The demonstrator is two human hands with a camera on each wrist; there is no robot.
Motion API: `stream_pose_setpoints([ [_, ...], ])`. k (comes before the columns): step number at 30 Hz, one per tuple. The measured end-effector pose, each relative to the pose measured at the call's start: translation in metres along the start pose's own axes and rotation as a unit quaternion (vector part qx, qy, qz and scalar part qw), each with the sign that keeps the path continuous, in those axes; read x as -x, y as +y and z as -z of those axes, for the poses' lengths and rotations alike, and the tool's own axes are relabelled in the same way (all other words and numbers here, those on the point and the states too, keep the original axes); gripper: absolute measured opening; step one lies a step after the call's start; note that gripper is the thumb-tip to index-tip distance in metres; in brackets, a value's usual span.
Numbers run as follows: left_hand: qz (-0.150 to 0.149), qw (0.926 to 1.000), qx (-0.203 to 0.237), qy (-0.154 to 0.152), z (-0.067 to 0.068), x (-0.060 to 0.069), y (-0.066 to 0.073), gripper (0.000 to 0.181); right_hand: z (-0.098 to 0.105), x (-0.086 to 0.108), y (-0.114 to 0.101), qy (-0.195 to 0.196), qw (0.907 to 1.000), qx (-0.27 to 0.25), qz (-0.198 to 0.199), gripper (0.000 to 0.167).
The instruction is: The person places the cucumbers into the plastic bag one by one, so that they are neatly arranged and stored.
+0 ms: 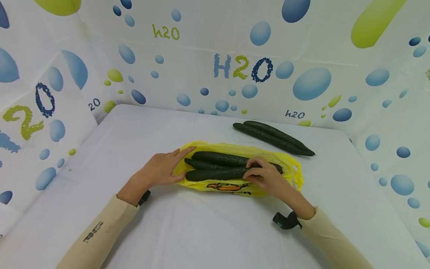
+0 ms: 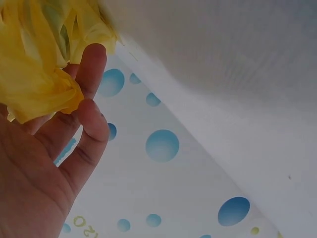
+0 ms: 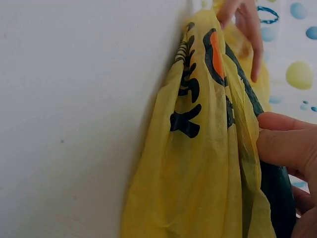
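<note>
A yellow plastic bag [image 1: 198, 186] [image 3: 183, 168] lies on its side with three dark green cucumbers in its opening. At its left end, my left hand [image 1: 161, 168] [image 2: 54, 153] rests on the bag [image 2: 29, 74], thumb and forefinger spread apart and straight, the other fingers loosely bent by the crumpled plastic. The fingers of my right hand [image 1: 268, 177] [image 3: 292, 148] curl around the right part of the front cucumber [image 1: 215, 174] [image 3: 277, 193], beside the bag's front edge. Its far fingers are partly hidden.
Two more cucumbers [image 1: 268, 136] lie side by side behind the bag, towards the back right of the white table [image 1: 215, 228]. A white backdrop [image 1: 208, 33] with blue and green spots stands behind and at both sides.
</note>
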State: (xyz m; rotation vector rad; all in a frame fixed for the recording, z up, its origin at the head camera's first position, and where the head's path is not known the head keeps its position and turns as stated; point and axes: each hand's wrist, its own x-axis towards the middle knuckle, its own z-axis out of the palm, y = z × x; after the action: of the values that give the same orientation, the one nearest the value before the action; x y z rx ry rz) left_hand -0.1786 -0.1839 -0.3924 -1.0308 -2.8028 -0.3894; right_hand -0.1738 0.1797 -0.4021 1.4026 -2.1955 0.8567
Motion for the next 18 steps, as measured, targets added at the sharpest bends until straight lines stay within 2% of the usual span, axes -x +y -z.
stream_pose_setpoints([
  [4, 0.000, 1.0000, 0.000, -0.003, 0.0006, -0.0004, -0.0002, 0.072, -0.0010, 0.0004, -0.0006, -0.003, 0.9998, 0.008, -0.019, 0.023],
  [12, -0.001, 1.0000, -0.006, -0.002, 0.0008, -0.0003, -0.0003, 0.073, -0.0024, 0.0027, -0.0038, -0.016, 0.9978, 0.025, -0.060, 0.023],
  [18, 0.000, 1.0000, 0.000, -0.005, 0.0023, -0.0005, 0.0005, 0.073, -0.0036, 0.0076, -0.0028, -0.008, 0.9982, 0.013, -0.057, 0.025],
])
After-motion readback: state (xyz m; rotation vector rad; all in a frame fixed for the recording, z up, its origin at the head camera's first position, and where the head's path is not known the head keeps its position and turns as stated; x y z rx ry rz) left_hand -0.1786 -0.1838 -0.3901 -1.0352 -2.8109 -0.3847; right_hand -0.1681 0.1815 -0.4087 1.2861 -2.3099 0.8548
